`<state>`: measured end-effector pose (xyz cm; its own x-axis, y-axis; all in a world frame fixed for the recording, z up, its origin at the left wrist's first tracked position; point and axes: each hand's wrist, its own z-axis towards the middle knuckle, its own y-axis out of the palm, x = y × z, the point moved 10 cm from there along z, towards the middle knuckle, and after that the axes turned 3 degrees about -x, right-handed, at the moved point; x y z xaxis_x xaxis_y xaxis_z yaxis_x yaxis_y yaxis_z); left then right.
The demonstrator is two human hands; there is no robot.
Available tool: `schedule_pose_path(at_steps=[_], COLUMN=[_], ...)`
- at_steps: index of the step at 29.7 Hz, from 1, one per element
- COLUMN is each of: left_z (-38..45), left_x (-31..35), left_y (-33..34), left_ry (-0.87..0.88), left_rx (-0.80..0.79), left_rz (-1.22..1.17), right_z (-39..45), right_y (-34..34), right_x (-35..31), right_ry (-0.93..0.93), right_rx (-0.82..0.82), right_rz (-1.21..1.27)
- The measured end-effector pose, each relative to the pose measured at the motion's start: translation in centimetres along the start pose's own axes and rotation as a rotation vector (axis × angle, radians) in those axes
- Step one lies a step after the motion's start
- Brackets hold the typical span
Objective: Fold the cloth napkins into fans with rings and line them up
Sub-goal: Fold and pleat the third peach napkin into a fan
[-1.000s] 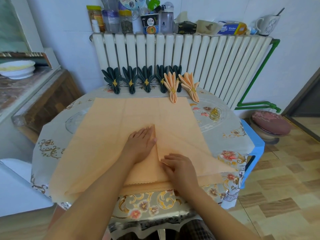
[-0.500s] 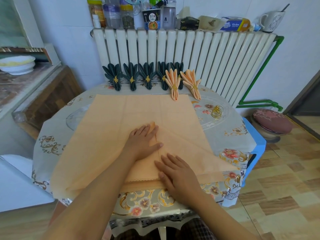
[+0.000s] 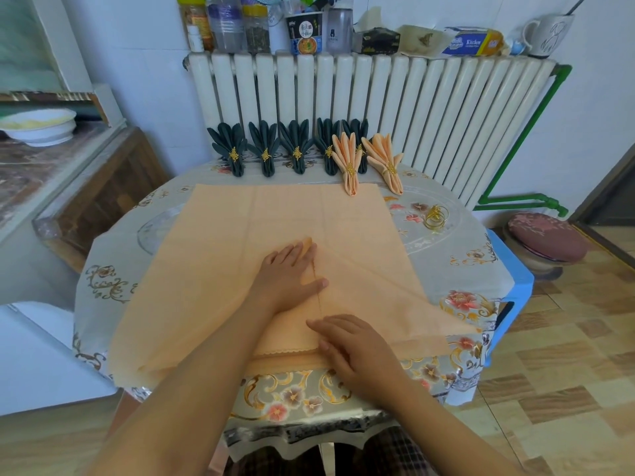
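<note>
A peach napkin (image 3: 240,255) lies spread across the worktop (image 3: 457,269), its two near corners folded in so their edges meet along a centre line. The left hand (image 3: 288,280) lies flat with straight fingers on the left flap, holding it down, and the right hand (image 3: 357,345) rests near the front edge with fingers loosely extended, pressing the right flap at the seam; neither grips anything. This looks like an early fold of one more fan. By my reckoning the next move calls for creasing both flaps firmly and keeping the seam straight, since the cloth overhangs the front edge and could slide, before pleating it and threading it through the gold ring (image 3: 435,217) that waits well apart to the right. At the back, against the radiator (image 3: 378,94), finished fans stand in a row: five dark green ones (image 3: 264,146) and two peach ones (image 3: 381,159), each with a gold ring. On the radiator top stand jars (image 3: 256,27), a paper cup (image 3: 305,32) and a mug (image 3: 549,32) with a handle sticking out; the contents are hard to tell. A white bowl (image 3: 39,127) on the left counter holds something pale.
</note>
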<state>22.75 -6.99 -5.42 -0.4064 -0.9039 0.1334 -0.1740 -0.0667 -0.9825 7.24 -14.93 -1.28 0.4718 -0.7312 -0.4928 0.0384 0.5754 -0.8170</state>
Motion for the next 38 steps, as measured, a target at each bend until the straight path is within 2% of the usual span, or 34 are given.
schedule_pose_path(at_steps=[4,8,11,14,16,20,23,36,38], left_z=[-0.3,-1.0,-3.3,-6.9,-9.7,-13.2,-13.0,-13.0,-13.3], left_x=[-0.2,0.2,0.1,-0.1,-0.3,-1.1,-0.9,-0.7,-0.4], left_y=[-0.2,-1.5,-2.5,-2.3,-1.7,0.3,1.0,1.5,1.2], left_ry=[-0.015,-0.003,0.055,0.134,0.140,0.073,0.037,0.067,0.088], left_rx=[-0.004,0.054,0.140,0.134,0.074,-0.072,-0.098,-0.127,-0.122], left_rz=[-0.022,-0.185,-0.291,-0.355,-0.305,-0.024,0.039,0.065,-0.008], right_z=[-0.1,0.0,0.1,0.1,0.1,0.0,-0.1,0.0,0.1], right_y=[-0.3,-0.5,-0.9,-1.0,-1.0,-1.0,-1.2,-1.2,-1.3], right_x=[-0.4,-0.4,-1.2,-1.5,-1.2,-1.5,-1.8,-2.3,-2.5], right_ry=[-0.044,-0.041,-0.093,-0.133,-0.122,-0.127,-0.151,-0.149,-0.144], right_rx=[0.038,0.050,0.073,0.100,0.134,0.181,0.191,0.143,0.163], right_rz=[-0.070,-0.131,-0.149,-0.161,-0.143,-0.147,-0.154,-0.190,-0.199])
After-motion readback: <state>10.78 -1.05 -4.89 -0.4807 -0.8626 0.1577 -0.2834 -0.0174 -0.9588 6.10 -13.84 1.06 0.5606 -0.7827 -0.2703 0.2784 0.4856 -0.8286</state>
